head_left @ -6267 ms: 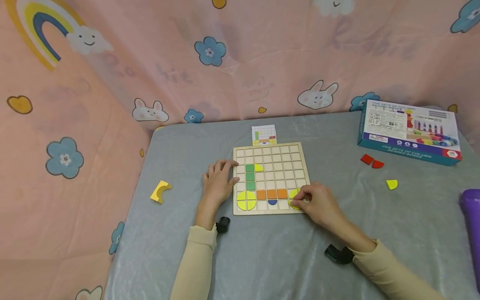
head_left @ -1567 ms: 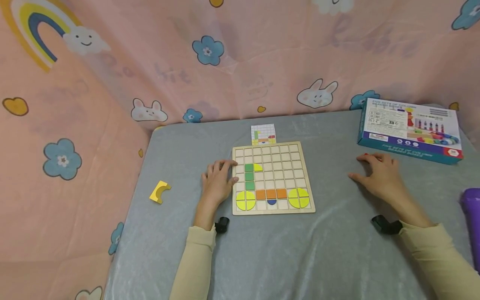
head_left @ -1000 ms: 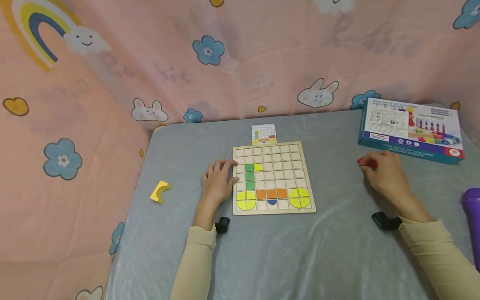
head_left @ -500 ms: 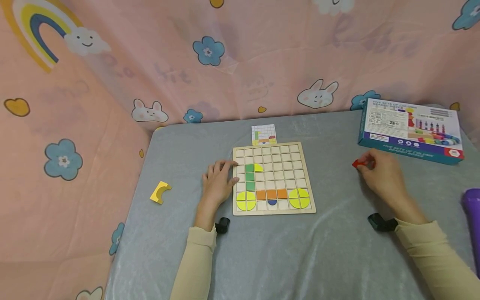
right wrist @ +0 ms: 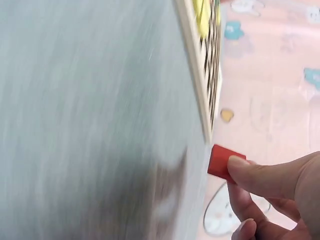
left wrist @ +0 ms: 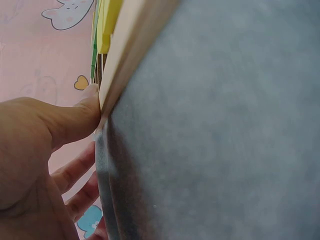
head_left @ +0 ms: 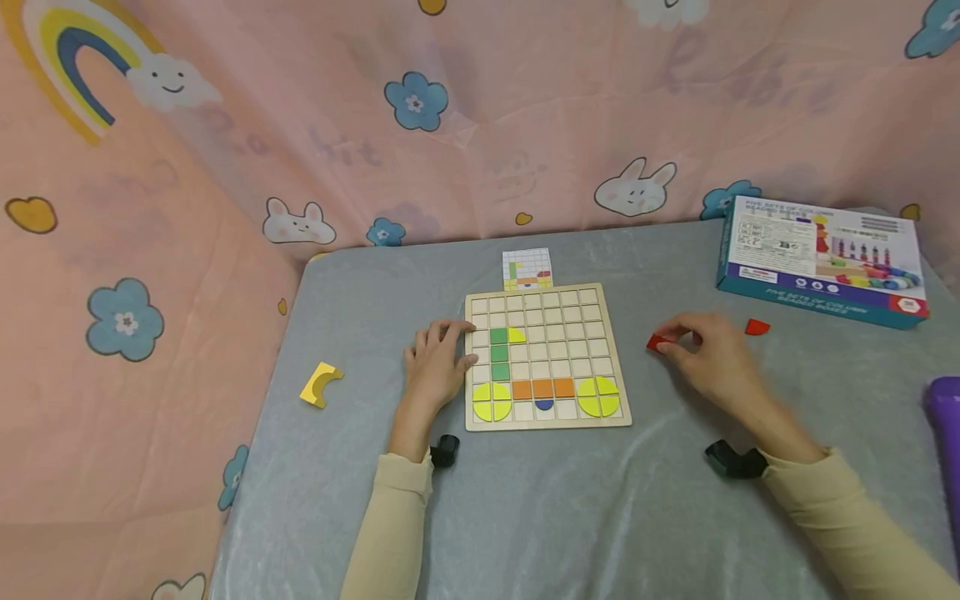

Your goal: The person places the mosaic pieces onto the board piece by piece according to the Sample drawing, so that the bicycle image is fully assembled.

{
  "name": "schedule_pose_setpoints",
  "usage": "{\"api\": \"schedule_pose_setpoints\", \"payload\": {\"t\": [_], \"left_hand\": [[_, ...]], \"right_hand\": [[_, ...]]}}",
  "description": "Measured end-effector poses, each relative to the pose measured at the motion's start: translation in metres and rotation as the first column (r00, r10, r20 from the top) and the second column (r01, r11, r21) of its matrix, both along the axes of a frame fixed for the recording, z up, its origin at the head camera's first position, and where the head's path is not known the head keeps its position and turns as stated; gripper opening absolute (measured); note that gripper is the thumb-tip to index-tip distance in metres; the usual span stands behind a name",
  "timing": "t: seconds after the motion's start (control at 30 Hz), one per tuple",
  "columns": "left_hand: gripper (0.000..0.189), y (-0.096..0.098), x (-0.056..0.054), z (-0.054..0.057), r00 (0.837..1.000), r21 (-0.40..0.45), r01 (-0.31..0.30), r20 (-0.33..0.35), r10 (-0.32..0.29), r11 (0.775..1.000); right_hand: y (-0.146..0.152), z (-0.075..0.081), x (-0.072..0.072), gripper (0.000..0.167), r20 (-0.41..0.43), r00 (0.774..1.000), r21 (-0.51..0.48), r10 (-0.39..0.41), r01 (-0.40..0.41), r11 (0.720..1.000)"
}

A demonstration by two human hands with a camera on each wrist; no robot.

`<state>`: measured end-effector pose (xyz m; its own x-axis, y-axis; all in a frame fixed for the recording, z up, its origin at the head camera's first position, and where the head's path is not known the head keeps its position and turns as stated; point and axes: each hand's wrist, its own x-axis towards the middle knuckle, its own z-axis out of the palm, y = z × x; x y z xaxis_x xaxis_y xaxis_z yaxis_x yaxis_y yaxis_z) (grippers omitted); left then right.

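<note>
Between thumb and fingertips, my right hand [head_left: 712, 358] pinches a red square tile [head_left: 656, 342], right of the wooden grid board [head_left: 555, 351]. The right wrist view shows the red tile [right wrist: 219, 162] sticking out past the thumb. My left hand [head_left: 435, 367] rests at the board's left side with thumb and index finger touching its edge. In the left wrist view its thumb [left wrist: 82, 117] lies against the board's rim. On the board are green squares [head_left: 500, 353], orange squares [head_left: 542, 388], a blue half-circle [head_left: 544, 405], a single yellow quarter-circle [head_left: 517, 335] and two yellow circles made of quarters [head_left: 597, 397].
A small pattern card [head_left: 527, 262] lies behind the board. One red quarter-circle tile [head_left: 757, 327] lies at the right, before a toy box [head_left: 821, 262]. A yellow arch block [head_left: 321, 384] is at the left, a purple object [head_left: 947, 450] at the right edge.
The loose yellow quarter went into the right-hand circle on the board. My right hand then picked up the red square tile and moved left with it. The left hand stayed put.
</note>
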<state>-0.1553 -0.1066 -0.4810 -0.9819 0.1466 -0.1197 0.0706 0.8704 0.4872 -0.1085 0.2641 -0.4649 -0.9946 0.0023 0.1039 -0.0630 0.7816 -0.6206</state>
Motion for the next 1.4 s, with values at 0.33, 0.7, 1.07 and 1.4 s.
{"api": "schedule_pose_setpoints", "payload": {"t": [0.33, 0.7, 1.07, 1.4], "left_hand": [[0.045, 0.000, 0.000, 0.000, 1.000, -0.003, 0.003, -0.005, -0.003, 1.000], [0.045, -0.001, 0.000, 0.000, 1.000, -0.004, 0.008, -0.009, -0.008, 1.000], [0.045, 0.000, -0.001, 0.000, 1.000, -0.005, 0.012, 0.006, -0.012, 1.000], [0.045, -0.001, 0.000, 0.001, 1.000, 0.003, 0.011, 0.006, -0.011, 1.000]], "right_hand": [[-0.036, -0.007, 0.003, 0.013, 0.031, 0.997, -0.039, 0.072, -0.070, 0.997], [-0.054, -0.006, -0.005, 0.010, 0.093, 0.988, -0.067, 0.121, -0.115, 0.991], [-0.055, -0.008, -0.007, 0.010, 0.153, 0.975, -0.061, 0.162, -0.154, 0.986], [-0.056, -0.011, -0.007, 0.009, 0.139, 0.979, -0.043, 0.148, -0.143, 0.989]]}}
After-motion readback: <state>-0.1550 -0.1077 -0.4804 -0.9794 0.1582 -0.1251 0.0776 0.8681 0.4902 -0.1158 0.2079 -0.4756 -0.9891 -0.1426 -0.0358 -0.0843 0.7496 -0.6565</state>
